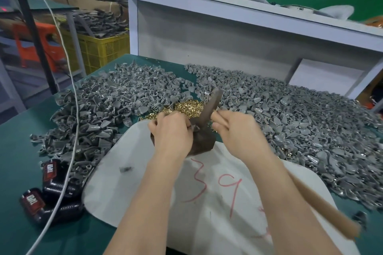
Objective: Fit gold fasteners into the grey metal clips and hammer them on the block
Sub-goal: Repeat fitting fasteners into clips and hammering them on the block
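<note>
Hammer raised over the block, ready to strike.
The left hand curls down on the dark block, seemingly pinching a clip, though blur hides it. The right hand is wrapped round the hammer's wooden handle. Gold fasteners lie heaped just behind on the bench. A short, square blow is best, with fingertips kept off the fastener.

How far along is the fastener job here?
Done: the right pile of grey metal clips shows gold glints, seemingly fitted. In hand: left hand on the dark block, right hand gripping the wooden-handled hammer. Left: the left grey clip pile and gold fastener heap.
</note>
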